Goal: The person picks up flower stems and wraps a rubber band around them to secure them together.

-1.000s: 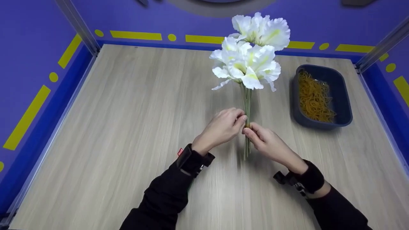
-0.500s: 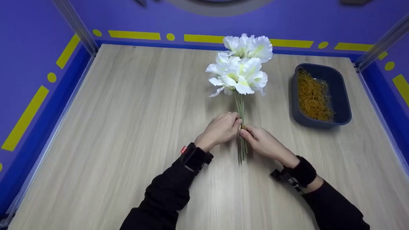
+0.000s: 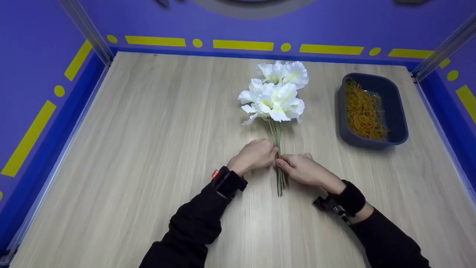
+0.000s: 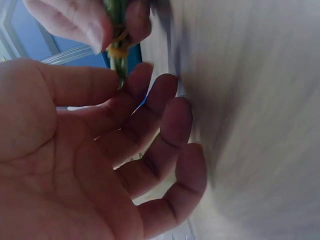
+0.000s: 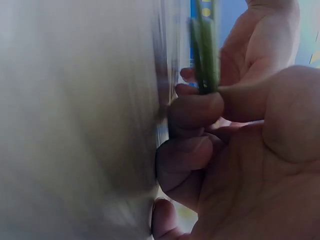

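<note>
A bunch of white artificial flowers [image 3: 277, 98] lies low over the wooden table, blooms pointing to the back. Its green stems [image 3: 276, 134] run toward me between both hands. My left hand [image 3: 256, 154] pinches the stems between thumb and forefinger, its other fingers loosely curled. Just below, my right hand [image 3: 306, 169] grips the stems with thumb and curled forefinger. An orange-yellow rubber band [image 4: 119, 50] circles the stems between the two hands in the left wrist view. In the right wrist view the cut stem ends [image 5: 205, 55] stick out past the right hand.
A dark blue plastic tub [image 3: 399, 111] holding a heap of yellow rubber bands [image 3: 364, 115] stands at the right rear of the table [image 3: 148, 149]. Blue panels with yellow marks [image 3: 241, 45] border the table at the back and sides.
Both hands have brought the flowers down and toward me, slightly leftward, so the blooms now sit in front of the back panel. Both hands still hold the stems.
</note>
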Tool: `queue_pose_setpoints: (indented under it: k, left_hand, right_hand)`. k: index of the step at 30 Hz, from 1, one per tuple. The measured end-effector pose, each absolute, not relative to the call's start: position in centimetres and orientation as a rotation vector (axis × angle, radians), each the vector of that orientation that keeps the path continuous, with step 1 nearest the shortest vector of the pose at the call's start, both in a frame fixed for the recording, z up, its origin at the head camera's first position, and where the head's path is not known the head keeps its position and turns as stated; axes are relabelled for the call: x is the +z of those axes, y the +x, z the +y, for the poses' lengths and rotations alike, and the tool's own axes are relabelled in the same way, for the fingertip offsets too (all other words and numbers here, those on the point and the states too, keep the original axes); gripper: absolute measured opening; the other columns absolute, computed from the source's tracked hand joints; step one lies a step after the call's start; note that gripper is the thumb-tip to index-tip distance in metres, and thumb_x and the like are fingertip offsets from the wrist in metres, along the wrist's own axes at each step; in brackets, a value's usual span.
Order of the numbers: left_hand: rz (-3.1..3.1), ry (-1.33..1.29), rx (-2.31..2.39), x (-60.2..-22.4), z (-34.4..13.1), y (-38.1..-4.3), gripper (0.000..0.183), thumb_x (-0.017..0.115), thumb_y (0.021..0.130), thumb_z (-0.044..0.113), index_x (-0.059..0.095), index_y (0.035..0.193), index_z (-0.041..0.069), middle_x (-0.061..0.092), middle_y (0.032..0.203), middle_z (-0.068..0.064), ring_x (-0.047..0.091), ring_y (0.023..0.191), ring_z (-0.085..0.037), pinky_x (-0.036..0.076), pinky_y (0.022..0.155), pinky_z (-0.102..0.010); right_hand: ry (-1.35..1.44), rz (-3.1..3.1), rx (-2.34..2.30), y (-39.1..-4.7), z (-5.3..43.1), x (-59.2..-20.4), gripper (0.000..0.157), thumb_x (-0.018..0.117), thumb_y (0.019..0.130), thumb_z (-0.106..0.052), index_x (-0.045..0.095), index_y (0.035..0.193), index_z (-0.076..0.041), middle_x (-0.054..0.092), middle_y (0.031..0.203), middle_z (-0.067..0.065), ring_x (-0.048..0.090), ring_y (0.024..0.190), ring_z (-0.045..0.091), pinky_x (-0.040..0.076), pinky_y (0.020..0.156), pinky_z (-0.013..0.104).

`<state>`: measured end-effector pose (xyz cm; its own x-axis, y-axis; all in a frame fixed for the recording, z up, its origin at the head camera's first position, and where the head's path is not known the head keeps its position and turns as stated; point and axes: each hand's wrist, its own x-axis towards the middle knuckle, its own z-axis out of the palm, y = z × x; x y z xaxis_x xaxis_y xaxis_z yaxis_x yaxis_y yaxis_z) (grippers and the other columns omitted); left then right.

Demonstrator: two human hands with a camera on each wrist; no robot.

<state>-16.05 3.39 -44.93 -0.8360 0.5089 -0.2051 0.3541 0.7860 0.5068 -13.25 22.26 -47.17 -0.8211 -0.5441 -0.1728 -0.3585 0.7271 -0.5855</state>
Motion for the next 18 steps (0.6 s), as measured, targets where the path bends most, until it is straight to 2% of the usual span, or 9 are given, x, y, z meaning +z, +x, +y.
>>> queue_pose_setpoints:
  k: [6,11,18]
  left_hand:
    - [2.632,0.666,0.616,-45.04,3.47,-15.99,0.030,0.046,0.105,0.022,0.057,0.079,0.013,0.062,0.085,-0.004,0.058,0.074,-0.021,0.052,0.070,-0.038]
    - [2.630,0.642,0.605,-45.03,3.57,-15.85,0.032,0.046,0.105,0.024,0.057,0.077,0.015,0.062,0.086,-0.003,0.059,0.077,-0.020,0.052,0.071,-0.038]
    - [2.630,0.619,0.594,-45.05,3.74,-15.70,0.032,0.047,0.105,0.027,0.055,0.075,0.016,0.059,0.082,0.000,0.058,0.077,-0.018,0.052,0.072,-0.039]
  right_hand:
    - [-0.714,2.601,-0.730,-13.08,22.06,-47.07,0.032,0.047,0.107,-0.032,0.059,0.082,-0.016,0.043,0.064,-0.008,0.045,0.061,0.012,0.032,0.079,0.047]
    - [-0.677,2.627,-0.651,-12.97,21.90,-46.92,0.036,0.047,0.106,-0.040,0.059,0.080,-0.018,0.045,0.063,-0.008,0.046,0.060,0.013,0.035,0.078,0.047]
    - [-0.688,2.707,-0.540,-12.69,21.89,-46.86,0.040,0.050,0.104,-0.042,0.055,0.072,-0.019,0.045,0.061,-0.007,0.047,0.059,0.014,0.040,0.064,0.041]
